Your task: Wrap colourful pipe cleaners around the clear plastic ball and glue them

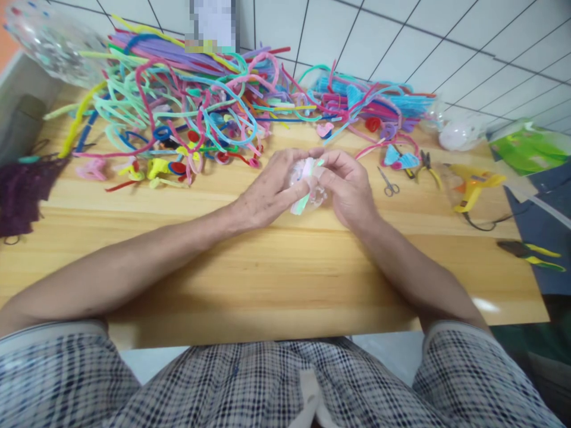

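Note:
My left hand [272, 191] and my right hand [350, 189] meet over the middle of the wooden table. Between them they grip a small clear plastic ball [317, 196] with a shiny iridescent strip [302, 202] across it. My left thumb presses on the strip, and my right thumb and fingers pinch it from the other side. Fingers cover much of the ball, so its far side is hidden. Nearest to my right hand on the table lie small scissors [391, 188].
Many coloured pipe cleaners [178, 101] heap along the back by a tiled wall. To the right are yellow-handled pliers [427, 169], a yellow glue gun [473, 185] with a cord, and more pliers [530, 252] at the table's edge. Purple fabric [27, 196] hangs at far left.

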`<state>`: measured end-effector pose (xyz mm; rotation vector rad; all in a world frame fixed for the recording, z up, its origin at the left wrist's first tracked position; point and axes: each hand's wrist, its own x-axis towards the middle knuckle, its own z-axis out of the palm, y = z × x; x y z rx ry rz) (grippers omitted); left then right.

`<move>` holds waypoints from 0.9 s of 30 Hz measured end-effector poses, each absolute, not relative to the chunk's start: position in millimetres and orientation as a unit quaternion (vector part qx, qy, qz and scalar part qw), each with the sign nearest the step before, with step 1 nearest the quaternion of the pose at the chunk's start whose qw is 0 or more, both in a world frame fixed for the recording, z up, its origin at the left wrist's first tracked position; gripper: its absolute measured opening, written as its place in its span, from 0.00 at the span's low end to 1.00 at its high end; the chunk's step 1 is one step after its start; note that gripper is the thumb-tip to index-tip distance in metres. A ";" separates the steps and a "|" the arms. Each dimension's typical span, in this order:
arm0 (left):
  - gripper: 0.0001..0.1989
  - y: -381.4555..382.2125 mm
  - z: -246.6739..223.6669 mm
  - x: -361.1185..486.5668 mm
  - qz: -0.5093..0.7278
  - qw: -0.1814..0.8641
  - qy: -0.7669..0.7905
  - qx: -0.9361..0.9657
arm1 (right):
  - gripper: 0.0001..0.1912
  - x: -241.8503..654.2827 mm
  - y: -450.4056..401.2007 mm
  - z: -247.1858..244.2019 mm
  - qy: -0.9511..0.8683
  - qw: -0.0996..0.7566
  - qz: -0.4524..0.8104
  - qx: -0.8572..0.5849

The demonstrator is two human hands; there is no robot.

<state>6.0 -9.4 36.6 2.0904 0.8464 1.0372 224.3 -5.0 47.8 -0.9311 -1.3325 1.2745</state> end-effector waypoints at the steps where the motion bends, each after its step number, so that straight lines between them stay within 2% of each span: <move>1: 0.37 -9.2 36.6 5.7 0.392 0.319 0.321 0.801 | 0.22 224.2 -4.7 47.9 -0.554 0.514 0.529 -0.387; 8: 0.35 -12.1 39.8 4.4 0.391 0.299 0.310 0.814 | 0.20 222.5 -5.5 50.0 -0.554 0.521 0.520 -0.389; 10: 0.41 -12.1 35.1 4.8 0.399 0.287 0.312 0.813 | 0.19 222.2 -6.2 50.8 -0.545 0.525 0.520 -0.397; 13: 0.55 -10.3 22.6 5.2 0.413 0.270 0.320 0.809 | 0.18 223.2 -4.7 50.7 -0.533 0.525 0.518 -0.415; 15: 0.59 -8.6 14.9 5.1 0.420 0.258 0.319 0.810 | 0.18 225.0 -1.6 49.4 -0.523 0.524 0.521 -0.425; 21: 0.48 -4.7 8.8 3.6 0.388 0.241 0.272 0.847 | 0.21 229.3 6.0 45.7 -0.494 0.526 0.552 -0.418; 27: 0.47 -2.4 6.3 0.8 0.375 0.230 0.255 0.861 | 0.24 231.9 7.5 42.5 -0.510 0.520 0.546 -0.414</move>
